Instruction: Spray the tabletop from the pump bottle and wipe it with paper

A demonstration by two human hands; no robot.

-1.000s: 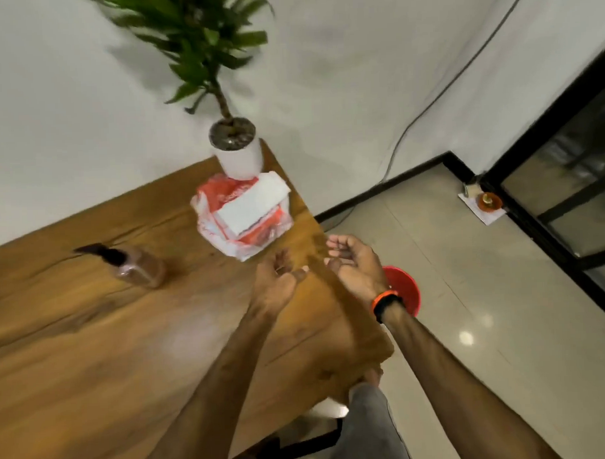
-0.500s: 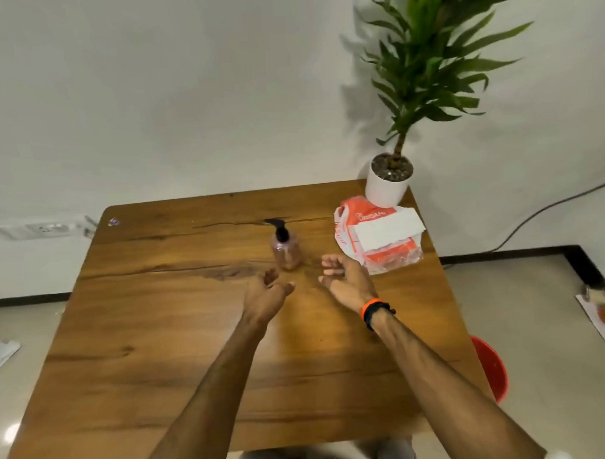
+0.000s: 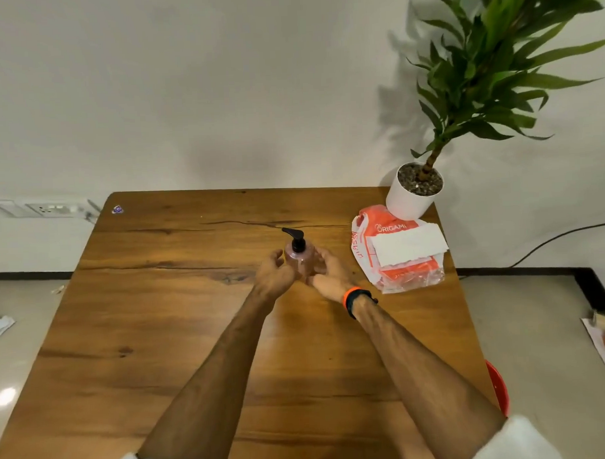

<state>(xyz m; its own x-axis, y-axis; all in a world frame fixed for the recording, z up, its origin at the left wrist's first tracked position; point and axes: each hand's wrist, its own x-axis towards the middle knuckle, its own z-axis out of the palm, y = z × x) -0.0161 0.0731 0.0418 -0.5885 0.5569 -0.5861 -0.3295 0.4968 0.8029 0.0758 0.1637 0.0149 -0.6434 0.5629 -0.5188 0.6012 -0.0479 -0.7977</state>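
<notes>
Wooden tabletop (image 3: 181, 336) against a white wall. Pump bottle (image 3: 298, 255), pinkish, black pump, stood upright at centre. Left hand (image 3: 274, 275) and right hand (image 3: 330, 274) cupped it from either side, fingers curled, apparently touching. Orange tissue pack (image 3: 399, 251) lay right, beside a potted plant (image 3: 417, 189).

"ORIGAMI" reads in white on the orange paper pack (image 3: 399, 256), just right of the hands; its side lettering is illegible.
</notes>
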